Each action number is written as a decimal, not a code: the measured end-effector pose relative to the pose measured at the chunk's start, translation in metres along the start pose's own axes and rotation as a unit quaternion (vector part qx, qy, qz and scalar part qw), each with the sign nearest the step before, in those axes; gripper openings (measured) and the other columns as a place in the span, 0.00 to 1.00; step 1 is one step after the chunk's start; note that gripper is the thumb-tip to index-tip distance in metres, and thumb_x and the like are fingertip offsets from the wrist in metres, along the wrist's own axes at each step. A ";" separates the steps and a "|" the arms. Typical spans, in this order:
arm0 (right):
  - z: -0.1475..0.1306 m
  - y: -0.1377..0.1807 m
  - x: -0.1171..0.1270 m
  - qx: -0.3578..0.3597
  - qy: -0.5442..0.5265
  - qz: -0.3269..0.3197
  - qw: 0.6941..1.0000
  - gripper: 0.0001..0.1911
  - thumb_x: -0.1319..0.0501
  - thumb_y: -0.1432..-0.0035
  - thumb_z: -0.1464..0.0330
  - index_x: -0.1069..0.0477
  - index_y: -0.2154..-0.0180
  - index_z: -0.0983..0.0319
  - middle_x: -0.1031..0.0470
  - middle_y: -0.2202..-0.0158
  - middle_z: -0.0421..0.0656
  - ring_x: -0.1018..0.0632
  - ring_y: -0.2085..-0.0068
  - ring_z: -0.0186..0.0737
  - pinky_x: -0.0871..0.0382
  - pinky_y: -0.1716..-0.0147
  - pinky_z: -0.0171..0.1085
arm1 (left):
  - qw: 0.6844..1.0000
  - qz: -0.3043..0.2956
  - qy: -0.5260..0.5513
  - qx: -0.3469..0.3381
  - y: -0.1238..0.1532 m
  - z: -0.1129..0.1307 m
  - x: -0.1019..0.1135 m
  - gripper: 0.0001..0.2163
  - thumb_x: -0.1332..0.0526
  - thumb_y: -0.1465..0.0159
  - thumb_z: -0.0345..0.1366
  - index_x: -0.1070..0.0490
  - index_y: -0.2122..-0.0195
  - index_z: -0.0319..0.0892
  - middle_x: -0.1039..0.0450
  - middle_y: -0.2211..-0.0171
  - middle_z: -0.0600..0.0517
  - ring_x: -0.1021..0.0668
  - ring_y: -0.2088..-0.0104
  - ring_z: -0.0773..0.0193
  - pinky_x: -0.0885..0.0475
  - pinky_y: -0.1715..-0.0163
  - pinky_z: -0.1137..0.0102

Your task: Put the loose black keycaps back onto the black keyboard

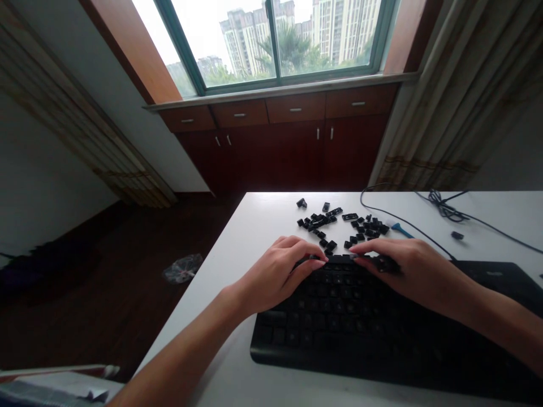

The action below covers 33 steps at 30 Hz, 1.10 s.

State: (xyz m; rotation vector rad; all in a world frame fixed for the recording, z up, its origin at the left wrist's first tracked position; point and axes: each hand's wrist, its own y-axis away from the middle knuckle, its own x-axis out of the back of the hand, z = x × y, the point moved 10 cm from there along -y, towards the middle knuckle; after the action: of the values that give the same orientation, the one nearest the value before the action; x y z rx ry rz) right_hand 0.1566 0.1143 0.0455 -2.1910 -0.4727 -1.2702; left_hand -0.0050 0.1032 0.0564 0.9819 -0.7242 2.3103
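Observation:
A black keyboard (339,328) lies on the white table (254,226). My left hand (275,271) rests on its far left edge, fingers curled with the tips pressed on the top row. My right hand (407,268) lies over the top row too, fingers closed around a small black piece, apparently a keycap (384,263). Just beyond the keyboard lies a scatter of several loose black keycaps (339,223).
A black cable (449,212) runs across the table's far right, with a small blue tool (401,230) and a small dark piece (457,235) near it. A plastic bag (183,267) lies on the dark floor at left. Wooden cabinets (292,141) stand under the window.

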 end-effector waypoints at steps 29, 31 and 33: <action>-0.030 -0.004 -0.014 0.025 -0.031 -0.007 0.999 0.10 0.40 0.37 0.73 0.22 0.57 0.56 0.20 0.53 0.42 0.18 0.59 0.42 0.23 0.57 0.40 | 0.955 0.177 0.185 0.149 0.006 -0.080 0.011 0.18 0.42 0.33 0.49 0.24 0.57 0.39 0.21 0.62 0.47 0.22 0.64 0.61 0.28 0.65 0.69; -0.030 -0.004 -0.015 0.021 -0.032 -0.012 0.999 0.10 0.40 0.36 0.72 0.22 0.57 0.56 0.20 0.53 0.41 0.18 0.59 0.41 0.23 0.57 0.40 | 0.956 0.174 0.186 0.146 0.005 -0.080 0.009 0.18 0.42 0.33 0.49 0.24 0.57 0.39 0.21 0.62 0.47 0.22 0.63 0.60 0.28 0.65 0.69; -0.030 -0.004 -0.016 0.017 -0.032 -0.014 0.999 0.10 0.40 0.37 0.73 0.22 0.58 0.56 0.20 0.53 0.41 0.18 0.59 0.41 0.24 0.57 0.40 | 0.955 0.176 0.190 0.144 0.005 -0.079 0.009 0.17 0.41 0.33 0.49 0.23 0.57 0.39 0.21 0.62 0.47 0.22 0.63 0.60 0.28 0.64 0.68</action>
State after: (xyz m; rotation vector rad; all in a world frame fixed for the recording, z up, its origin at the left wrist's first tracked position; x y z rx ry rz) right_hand 0.1260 0.0987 0.0443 -2.2086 -0.5488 -1.2012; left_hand -0.0515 0.1531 0.0146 0.5173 -0.4355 2.8660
